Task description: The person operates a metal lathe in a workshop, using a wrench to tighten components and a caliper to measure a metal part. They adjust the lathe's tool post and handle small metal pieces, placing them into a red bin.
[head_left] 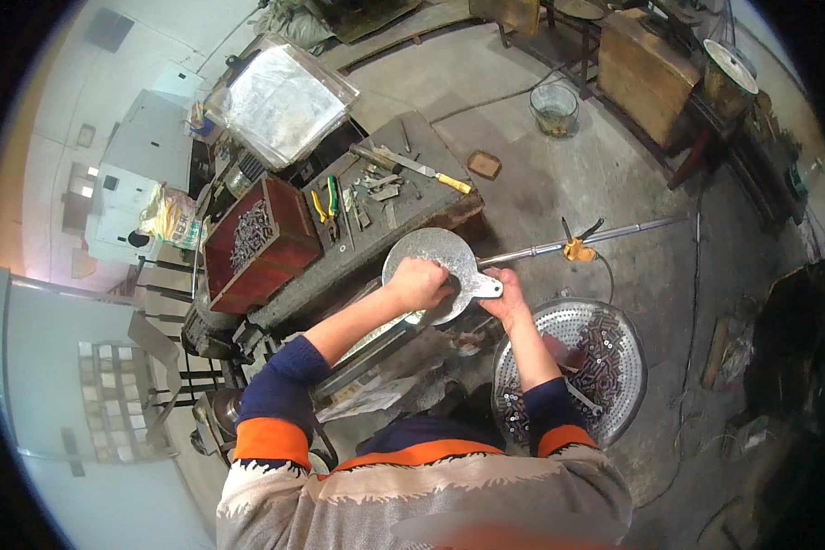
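A round, shallow grey metal pan (pixel 428 246) with a short tab handle is in front of me, beside the edge of the workbench. My right hand (pixel 506 295) grips it by the handle, which has a small hole near its end. Inside the pan lies my left hand (pixel 419 284), its fingers curled in. Something dark shows at those fingertips, too small to make out. Just below my right forearm stands a large perforated metal basin (pixel 628 353) holding many small dark metal pieces (pixel 603 359).
On the bench (pixel 403 213) are yellow-and-green-handled pliers (pixel 332 206), a yellow-handled file (pixel 435 176) and metal scraps. A red wooden box (pixel 284 225) of small metal parts sits at left. A clear bucket (pixel 554 110) and a metal rod (pixel 605 236) are beyond, on the floor side.
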